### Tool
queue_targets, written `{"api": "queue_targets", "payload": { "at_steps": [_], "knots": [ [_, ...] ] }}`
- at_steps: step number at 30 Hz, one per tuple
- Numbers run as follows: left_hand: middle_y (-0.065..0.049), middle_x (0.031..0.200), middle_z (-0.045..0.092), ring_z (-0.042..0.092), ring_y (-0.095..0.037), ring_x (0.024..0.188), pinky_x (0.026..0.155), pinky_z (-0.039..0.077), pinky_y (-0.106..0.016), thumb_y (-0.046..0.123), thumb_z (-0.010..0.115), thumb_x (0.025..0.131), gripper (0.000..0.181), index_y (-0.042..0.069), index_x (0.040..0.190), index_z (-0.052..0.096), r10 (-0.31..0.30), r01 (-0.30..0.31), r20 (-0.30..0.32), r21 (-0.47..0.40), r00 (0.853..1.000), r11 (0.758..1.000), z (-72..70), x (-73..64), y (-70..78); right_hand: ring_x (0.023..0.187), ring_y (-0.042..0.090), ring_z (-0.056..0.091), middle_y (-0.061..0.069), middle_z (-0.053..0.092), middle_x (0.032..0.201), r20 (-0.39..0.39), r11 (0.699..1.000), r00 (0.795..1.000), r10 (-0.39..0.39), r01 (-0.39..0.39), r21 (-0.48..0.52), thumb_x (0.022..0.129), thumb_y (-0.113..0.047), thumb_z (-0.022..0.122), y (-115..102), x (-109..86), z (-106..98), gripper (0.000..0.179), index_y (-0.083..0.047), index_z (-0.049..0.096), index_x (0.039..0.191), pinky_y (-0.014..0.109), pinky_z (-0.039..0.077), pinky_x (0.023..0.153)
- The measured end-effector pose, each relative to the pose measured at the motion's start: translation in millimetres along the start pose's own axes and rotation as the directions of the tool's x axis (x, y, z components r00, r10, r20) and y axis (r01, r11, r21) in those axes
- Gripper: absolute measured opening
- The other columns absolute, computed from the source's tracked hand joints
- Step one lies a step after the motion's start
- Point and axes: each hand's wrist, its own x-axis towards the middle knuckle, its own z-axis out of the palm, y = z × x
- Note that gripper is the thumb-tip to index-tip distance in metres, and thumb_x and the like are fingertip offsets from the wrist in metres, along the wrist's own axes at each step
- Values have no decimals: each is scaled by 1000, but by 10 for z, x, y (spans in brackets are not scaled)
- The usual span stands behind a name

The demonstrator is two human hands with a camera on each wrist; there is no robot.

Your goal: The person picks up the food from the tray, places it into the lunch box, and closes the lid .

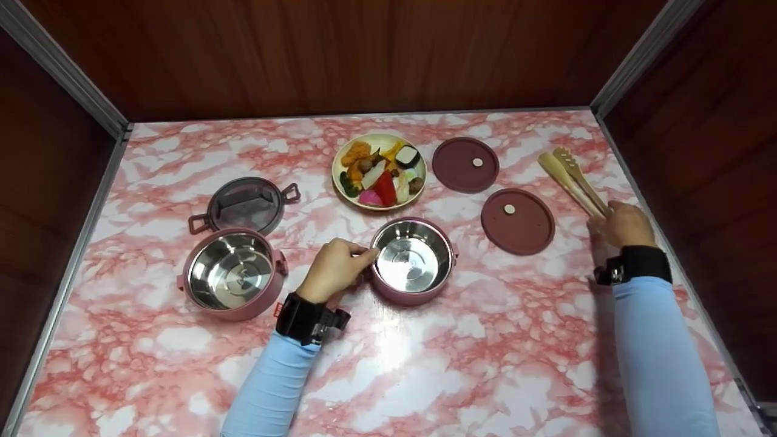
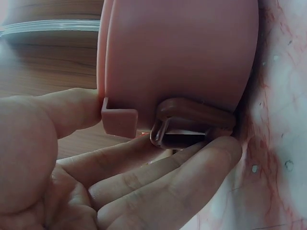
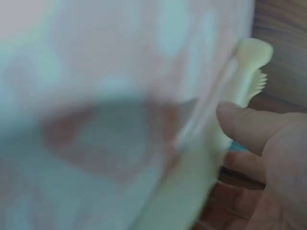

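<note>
A small pink pot (image 1: 411, 294) with a steel inside stands at mid-table. At its left side my left hand (image 1: 335, 267) holds it, thumb at the rim. In the left wrist view, the fingers (image 2: 158, 182) reach under the brown side handle (image 2: 192, 115). To the far right, my right hand (image 1: 630, 226) grips the rear end of pale tongs (image 1: 573, 179), one tip slotted. The right wrist view has the thumb (image 3: 244, 122) on the near side of the tongs (image 3: 244, 76), fingers behind, partly hidden. Their rear end is covered by the hand in the head view.
A larger pink pot (image 1: 234, 312) stands at left, before a dark glass lid (image 1: 249, 203) with two handles. Behind the small pot is a plate (image 1: 379, 207) of assorted food. Two maroon lids (image 1: 465, 164) with pale knobs lie to its right. Walls (image 1: 364, 54) enclose the table.
</note>
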Motion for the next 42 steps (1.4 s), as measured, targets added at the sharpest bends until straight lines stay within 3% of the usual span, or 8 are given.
{"api": "queue_targets", "payload": {
  "at_steps": [6, 13, 22, 25, 29, 33, 36, 42],
  "knots": [
    [-8, 70, 71, 55, -12, 50, 57, 47, -29, 33, 69, 94, 25, 11, 98, 80, 11, -11, 5, -14, 1000, 1000, 22, 7, -10, 93, 55, 52, 38, 54, 100, -59, 1000, 998, 5, -4, 17, 95, -20, 57, 83, 10, 125, 42, 11, 54, 122, 64, 40, 82],
    [-13, 66, 69, 52, -11, 45, 53, 46, -28, 35, 69, 94, 27, 11, 96, 80, -8, 8, 20, -24, 1000, 1000, 31, 13, -16, 98, 55, 52, 38, 56, 106, -86, 998, 996, 34, -30, 54, 95, -16, 56, 101, 2, 179, 41, 11, 55, 127, 64, 39, 86],
    [-13, 67, 69, 51, -11, 44, 50, 46, -28, 36, 69, 93, 27, 11, 94, 80, -11, 12, 22, -36, 1000, 999, 31, 19, -29, 110, 54, 49, 40, 51, 122, 13, 990, 997, 81, -82, 117, 98, -25, 57, 44, -19, 135, 56, 13, 43, 137, 63, 36, 95],
    [-10, 69, 70, 54, -11, 47, 52, 47, -28, 36, 69, 93, 27, 11, 95, 80, -4, 4, 20, -26, 1000, 1000, 31, 26, -27, 108, 52, 48, 40, 48, 121, 81, 984, 991, 104, -114, 135, 100, -29, 52, -11, -47, 58, 61, 15, 36, 138, 63, 37, 94],
    [-8, 69, 71, 57, -10, 51, 58, 47, -27, 38, 70, 92, 29, 12, 94, 81, 2, -2, 12, 3, 1000, 1000, 24, 37, -29, 107, 51, 47, 38, 45, 121, 108, 976, 985, 138, -153, 155, 101, -34, 44, -142, -112, -68, 64, 16, 31, 139, 62, 39, 91],
    [-10, 66, 70, 55, -9, 48, 55, 47, -27, 39, 70, 92, 28, 13, 91, 81, -4, 4, 16, -14, 1000, 1000, 11, 29, -40, 113, 54, 47, 38, 47, 127, -32, 961, 984, 177, -166, 219, 102, -41, 40, -403, -249, -144, 67, 10, 33, 144, 63, 37, 94],
    [-14, 64, 68, 55, -12, 46, 49, 46, -26, 39, 71, 91, 27, 15, 87, 81, -20, 21, 26, -48, 999, 999, -6, 18, -47, 116, 54, 48, 35, 51, 130, -171, 955, 971, 167, -116, 273, 103, -45, 41, -697, -402, -167, 65, 2, 39, 147, 63, 35, 97],
    [-15, 65, 69, 65, -31, 57, 52, 46, -26, 40, 72, 91, 28, 15, 85, 81, -25, 27, 31, -72, 999, 997, -29, 27, -64, 93, 43, 57, 28, 63, 119, -278, 952, 960, 30, 57, 300, 102, -39, 50, -1356, -723, -101, 52, -5, 51, 142, 59, 42, 82]
  ]
}}
